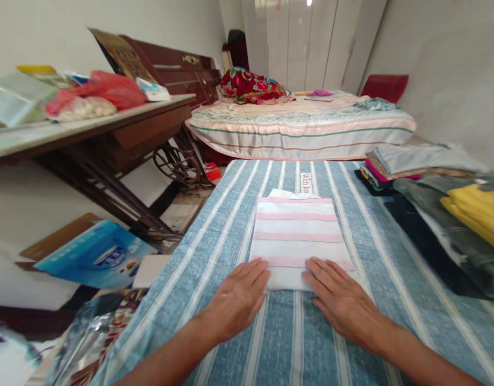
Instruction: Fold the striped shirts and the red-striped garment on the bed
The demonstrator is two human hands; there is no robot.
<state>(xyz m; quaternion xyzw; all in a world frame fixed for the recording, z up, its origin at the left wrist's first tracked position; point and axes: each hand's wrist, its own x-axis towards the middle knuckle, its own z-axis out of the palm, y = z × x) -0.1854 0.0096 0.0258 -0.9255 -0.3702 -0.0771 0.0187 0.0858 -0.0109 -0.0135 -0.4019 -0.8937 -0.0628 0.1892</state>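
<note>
A folded white cloth with pink stripes point(297, 236) lies flat on a blue and white striped sheet point(230, 225). My left hand point(236, 300) rests flat on the sheet, fingers stretched out, with the fingertips on the cloth's near left corner. My right hand point(339, 297) lies flat too, its fingers on the cloth's near right edge. Neither hand grips anything.
Stacks of folded clothes, grey, dark and yellow point(451, 214), sit at the right. A bed with a striped cover point(303, 128) stands beyond. At the left is a wooden sewing-machine table point(94, 134) loaded with bags, and a blue box point(94, 257) on the floor.
</note>
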